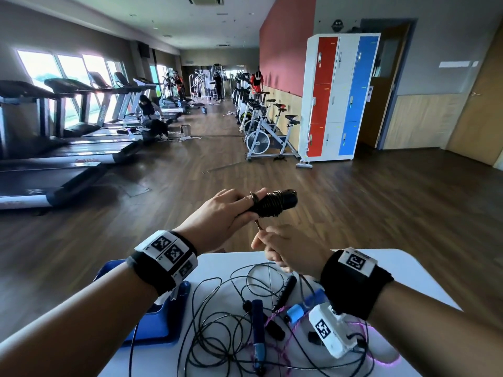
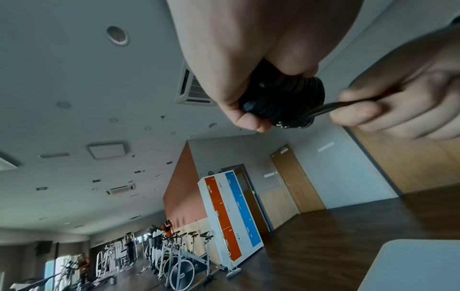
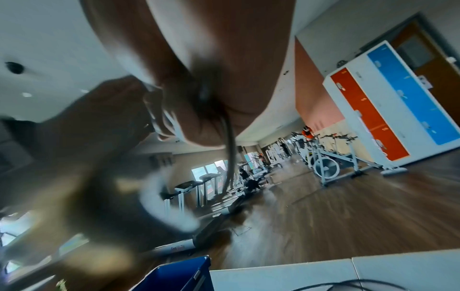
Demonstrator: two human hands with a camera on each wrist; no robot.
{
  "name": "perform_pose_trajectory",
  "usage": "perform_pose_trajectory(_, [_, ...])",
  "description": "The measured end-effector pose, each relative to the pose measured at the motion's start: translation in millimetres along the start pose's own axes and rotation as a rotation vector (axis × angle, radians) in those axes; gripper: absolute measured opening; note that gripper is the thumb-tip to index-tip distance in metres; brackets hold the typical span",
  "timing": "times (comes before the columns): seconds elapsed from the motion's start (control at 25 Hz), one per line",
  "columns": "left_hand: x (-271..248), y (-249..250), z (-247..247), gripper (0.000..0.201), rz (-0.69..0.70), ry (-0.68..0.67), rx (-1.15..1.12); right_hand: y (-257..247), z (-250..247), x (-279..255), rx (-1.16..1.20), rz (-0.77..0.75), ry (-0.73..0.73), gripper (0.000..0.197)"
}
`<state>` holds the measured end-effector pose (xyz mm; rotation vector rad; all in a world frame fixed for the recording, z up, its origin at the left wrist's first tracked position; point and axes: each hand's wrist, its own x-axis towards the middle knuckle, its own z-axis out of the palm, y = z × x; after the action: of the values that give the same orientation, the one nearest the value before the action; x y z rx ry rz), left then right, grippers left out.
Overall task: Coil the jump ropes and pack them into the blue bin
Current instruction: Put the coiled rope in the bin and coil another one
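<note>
Gym floor, white bench (image 1: 408, 270). Left hand (image 1: 226, 213) grips black rope bundle (image 1: 272, 204) (nearly wound); right hand (image 1: 285, 248) pinches its tail. Other ropes (image 1: 217, 330) uncoiled; blue bin (image 1: 160, 322) beside them.

This place is a gym, a long fitness hall; a row of treadmills (image 1: 54, 148) stands along the windows (image 1: 49, 77) on the left; a line of exercise bikes (image 1: 268, 131) stands along the red wall (image 1: 285, 44) on the right; weight machines (image 1: 201, 83) are seen at the far end, with some people near them; a locker cabinet (image 1: 337, 96) with red, white and blue doors stands beside a wooden door (image 1: 381, 85); the floor (image 1: 353, 200) is dark wood.
</note>
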<state>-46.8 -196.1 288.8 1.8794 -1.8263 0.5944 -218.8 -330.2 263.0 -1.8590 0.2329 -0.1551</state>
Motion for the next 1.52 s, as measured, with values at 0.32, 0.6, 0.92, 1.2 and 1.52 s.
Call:
perform_pose_trajectory(0.32, [8.0, -6.8, 3.3, 0.052, -0.003, -0.083, 0.021, -49.2, -14.5, -30.1, -0.492, -0.147, 0.036, 0.016])
perform_pose_trajectory(0.6, [15.5, 6.9, -3.5, 0.031, 0.078, -0.109, -0.028, -91.1, -63.6, -28.2, -0.788, -0.282, 0.225, 0.027])
perform_pose_trajectory(0.92, [13.0, 18.1, -2.8, 0.045, 0.1, -0.032, -0.018, -67.0, -77.1, 1.4, -0.662, -0.331, 0.498, 0.022])
perform_pose_trajectory(1.2, [3.4, 17.2, 6.0, 0.039, -0.014, -0.035, -0.114, -52.1, -53.5, 10.5, -0.769, -0.391, 0.631, 0.025])
perform_pose_trajectory(1.52, [7.1, 23.6, 2.9, 0.034, -0.267, 0.081, -0.287, -38.7, -25.3, 12.8, -0.736, -0.407, 0.683, 0.022])
